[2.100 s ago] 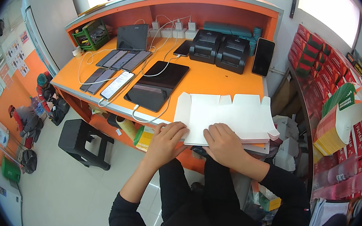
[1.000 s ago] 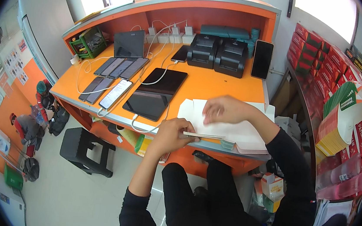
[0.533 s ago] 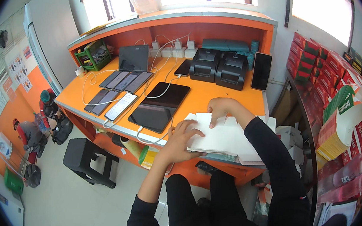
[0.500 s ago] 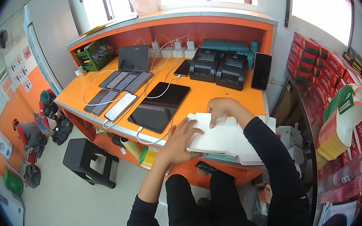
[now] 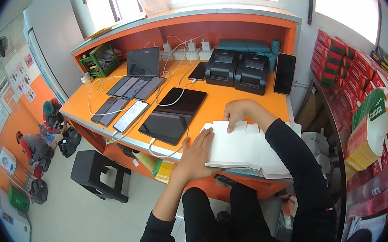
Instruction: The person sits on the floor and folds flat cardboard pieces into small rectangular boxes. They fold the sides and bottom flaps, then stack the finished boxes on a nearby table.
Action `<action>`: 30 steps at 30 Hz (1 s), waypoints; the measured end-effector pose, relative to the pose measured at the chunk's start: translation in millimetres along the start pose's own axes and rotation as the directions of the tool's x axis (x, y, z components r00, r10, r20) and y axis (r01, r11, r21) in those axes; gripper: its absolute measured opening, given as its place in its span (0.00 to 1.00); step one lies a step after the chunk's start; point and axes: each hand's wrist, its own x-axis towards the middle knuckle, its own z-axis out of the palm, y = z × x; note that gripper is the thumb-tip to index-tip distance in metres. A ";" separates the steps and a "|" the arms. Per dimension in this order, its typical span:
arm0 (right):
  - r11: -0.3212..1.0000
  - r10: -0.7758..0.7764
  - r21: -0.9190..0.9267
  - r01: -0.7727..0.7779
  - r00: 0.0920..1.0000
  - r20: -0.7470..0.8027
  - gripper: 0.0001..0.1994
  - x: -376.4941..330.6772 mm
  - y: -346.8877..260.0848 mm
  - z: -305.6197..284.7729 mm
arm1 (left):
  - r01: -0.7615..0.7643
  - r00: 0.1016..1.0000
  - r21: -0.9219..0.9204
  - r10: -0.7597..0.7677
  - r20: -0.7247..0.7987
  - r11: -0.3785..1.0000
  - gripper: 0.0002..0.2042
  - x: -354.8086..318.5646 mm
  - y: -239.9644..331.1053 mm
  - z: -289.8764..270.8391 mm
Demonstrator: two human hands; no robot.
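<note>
A stack of white sheets (image 5: pixel 231 148) lies at the front right edge of the orange desk (image 5: pixel 225 106). My left hand (image 5: pixel 195 157) holds the stack's left edge, fingers close together along it and the thumb at its near corner. My right hand (image 5: pixel 240 114) is bent over the far edge, its thumb pressed on the top sheet and the other fingers curled. More white sheets (image 5: pixel 269 158) lie to the right, partly under my right forearm. Just left of the stack is a black tablet (image 5: pixel 173 116) with a white cable plugged in.
Several phones (image 5: pixel 131 115) and a laptop (image 5: pixel 143 61) lie left on the desk among white cables. Two black printers (image 5: pixel 236 71) and an upright phone (image 5: pixel 284 73) stand behind. Red boxes (image 5: pixel 331 55) fill the right shelf. A black stool (image 5: pixel 100 175) stands left; two people (image 5: pixel 37 148) crouch beyond.
My left hand has shifted from spread over the stack's corner to lying along its left edge, fingers closer together. My right hand stays at the far edge. The view has shifted slightly.
</note>
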 end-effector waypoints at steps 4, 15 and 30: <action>1.000 -0.015 -0.006 0.015 0.998 -0.056 0.18 -12.3 -4.6 5.0 | -0.003 1.000 -0.007 0.003 -0.006 1.000 0.54 1.3 3.2 -2.4; 0.915 -0.272 -0.403 -0.018 0.709 -0.651 0.13 -55.0 -34.5 72.4 | 0.012 1.000 0.045 -0.013 0.009 0.999 0.55 -0.9 6.3 -4.1; 0.960 -0.262 -0.242 0.139 0.746 -0.612 0.17 -103.4 -58.8 108.1 | 0.011 0.998 0.039 -0.013 0.060 0.999 0.54 -1.5 7.8 -9.7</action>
